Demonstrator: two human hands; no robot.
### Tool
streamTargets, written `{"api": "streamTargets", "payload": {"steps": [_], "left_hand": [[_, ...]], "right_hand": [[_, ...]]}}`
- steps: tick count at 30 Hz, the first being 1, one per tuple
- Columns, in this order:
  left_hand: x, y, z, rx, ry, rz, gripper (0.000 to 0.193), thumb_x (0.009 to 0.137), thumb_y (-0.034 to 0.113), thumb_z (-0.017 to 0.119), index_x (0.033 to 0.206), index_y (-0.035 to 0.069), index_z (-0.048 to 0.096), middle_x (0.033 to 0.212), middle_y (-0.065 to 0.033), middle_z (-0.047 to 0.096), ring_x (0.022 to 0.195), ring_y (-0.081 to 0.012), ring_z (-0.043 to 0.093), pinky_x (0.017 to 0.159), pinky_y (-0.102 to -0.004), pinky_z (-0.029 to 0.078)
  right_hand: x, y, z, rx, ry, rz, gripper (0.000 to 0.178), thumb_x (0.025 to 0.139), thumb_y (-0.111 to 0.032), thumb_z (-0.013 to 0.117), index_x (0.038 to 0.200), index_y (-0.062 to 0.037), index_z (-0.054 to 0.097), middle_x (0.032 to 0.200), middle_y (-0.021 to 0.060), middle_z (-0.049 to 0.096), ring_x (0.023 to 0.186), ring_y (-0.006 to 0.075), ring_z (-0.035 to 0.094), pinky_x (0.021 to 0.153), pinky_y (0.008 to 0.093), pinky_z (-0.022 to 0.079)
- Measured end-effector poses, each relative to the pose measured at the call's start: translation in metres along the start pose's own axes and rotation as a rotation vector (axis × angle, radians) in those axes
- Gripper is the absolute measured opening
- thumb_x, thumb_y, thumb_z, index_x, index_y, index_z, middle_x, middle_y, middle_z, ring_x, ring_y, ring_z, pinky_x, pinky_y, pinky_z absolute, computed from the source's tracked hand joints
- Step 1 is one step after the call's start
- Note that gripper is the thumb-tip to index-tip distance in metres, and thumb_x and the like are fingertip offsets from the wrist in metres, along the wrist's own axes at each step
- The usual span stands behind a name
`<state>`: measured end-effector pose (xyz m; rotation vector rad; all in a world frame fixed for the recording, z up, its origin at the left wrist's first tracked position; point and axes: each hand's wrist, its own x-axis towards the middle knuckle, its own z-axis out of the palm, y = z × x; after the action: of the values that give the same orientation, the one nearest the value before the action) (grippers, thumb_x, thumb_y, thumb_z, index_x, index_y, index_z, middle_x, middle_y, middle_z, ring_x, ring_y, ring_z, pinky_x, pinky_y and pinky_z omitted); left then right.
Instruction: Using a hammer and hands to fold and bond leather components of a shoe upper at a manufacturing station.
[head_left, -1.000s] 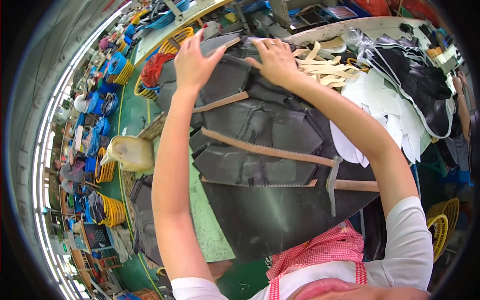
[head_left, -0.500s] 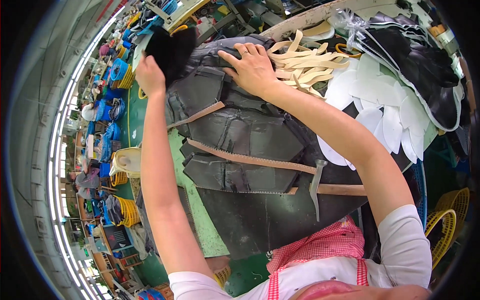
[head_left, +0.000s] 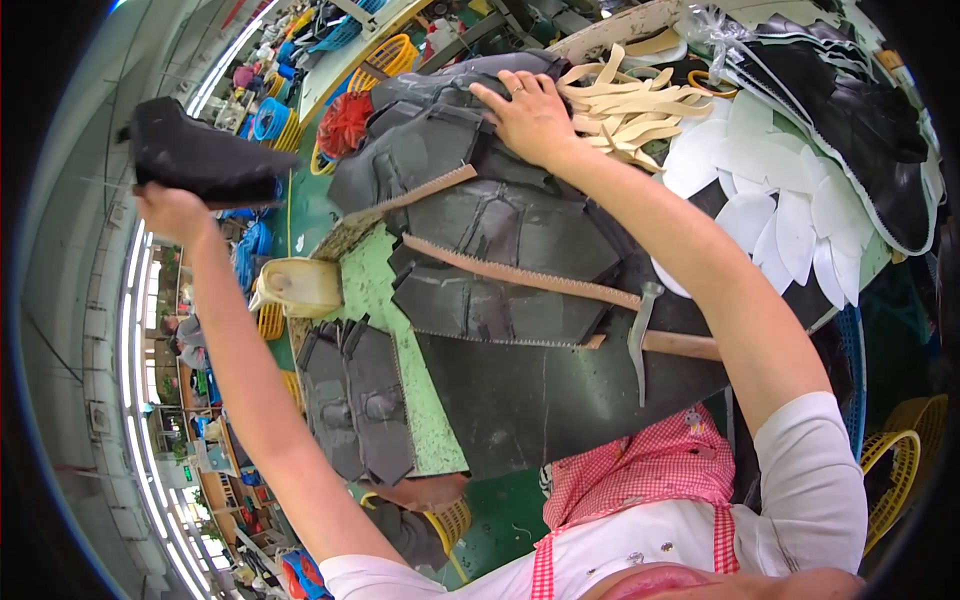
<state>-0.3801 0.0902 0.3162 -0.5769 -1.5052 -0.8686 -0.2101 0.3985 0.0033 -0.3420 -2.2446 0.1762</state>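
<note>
At far left, off the worktop (head_left: 432, 440), a black boot-shaped piece (head_left: 195, 155) is held up by the left hand (head_left: 175, 212), fingers apparently clenched on its lower edge (blurred). Rightward, dark panels (head_left: 505, 222) are covered by the right hand (head_left: 537, 120), fingers loosely spread; cream strips (head_left: 640, 100) adjacent.

A worker's left hand (head_left: 172, 212), a second earlier at the far end of a pile of dark pieces (head_left: 500, 240), is now flung out past the left side of the tabletop (head_left: 365, 275), gripping a black boot-shaped piece (head_left: 195, 155) in midair. Half a second ago the black shape in its grasp was just beside the pile; it now hangs well apart. With the left forearm (head_left: 255, 390) swung outward, a separate set of dark panels (head_left: 360, 400) and a cream container (head_left: 312, 288), partly covered half a second before, stand uncovered, and a red bundle (head_left: 345, 122) reappears.
</note>
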Motion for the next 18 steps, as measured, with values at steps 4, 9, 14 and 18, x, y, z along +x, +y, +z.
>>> {"api": "streamTargets", "payload": {"steps": [4, 9, 14, 18], "left_hand": [[-0.018, 0.122, -0.064, 0.068, -0.458, 0.265, 0.034, 0.100, 0.016, 0.048, 0.119, -0.003, 0.069, 0.097, -0.0165, 0.075, 0.088, -0.0248, 0.070, 0.083, -0.0351, 0.052], [-0.193, 0.240, -0.179, -0.091, -1.535, 0.356, 0.031, 0.088, 0.004, 0.056, 0.116, 0.008, 0.070, 0.139, -0.0163, 0.060, 0.130, -0.0376, 0.055, 0.108, -0.0455, 0.046], [-0.279, 0.205, -0.229, -0.541, -1.742, 0.079, 0.044, 0.084, 0.021, 0.073, 0.126, 0.010, 0.064, 0.131, -0.0179, 0.058, 0.123, -0.0376, 0.055, 0.103, -0.0452, 0.048], [-0.313, 0.179, -0.212, -0.177, -1.344, 0.101, 0.041, 0.085, 0.027, 0.076, 0.121, 0.010, 0.067, 0.110, -0.0124, 0.061, 0.108, -0.0323, 0.055, 0.095, -0.0437, 0.045]], "right_hand": [[0.001, 0.053, 0.003, 0.085, 0.013, -0.001, 0.047, 0.096, -0.036, 0.062, 0.142, -0.0324, 0.054, 0.144, 0.0123, 0.051, 0.127, 0.0339, 0.051, 0.103, 0.0500, 0.040], [-0.014, 0.058, -0.103, 0.369, 0.018, -0.114, 0.033, 0.083, -0.017, 0.069, 0.112, -0.0007, 0.063, 0.122, 0.0227, 0.060, 0.120, 0.0411, 0.053, 0.104, 0.0470, 0.043], [-0.110, 0.026, -0.254, 0.511, -0.907, 0.222, 0.021, 0.091, -0.016, 0.068, 0.106, -0.0017, 0.064, 0.096, 0.0085, 0.065, 0.086, 0.0198, 0.061, 0.075, 0.0296, 0.049], [-0.195, 0.030, -0.277, 0.362, -0.866, 0.094, 0.037, 0.085, -0.018, 0.073, 0.116, -0.0024, 0.059, 0.108, 0.0138, 0.062, 0.103, 0.0318, 0.062, 0.089, 0.0399, 0.051]]}}
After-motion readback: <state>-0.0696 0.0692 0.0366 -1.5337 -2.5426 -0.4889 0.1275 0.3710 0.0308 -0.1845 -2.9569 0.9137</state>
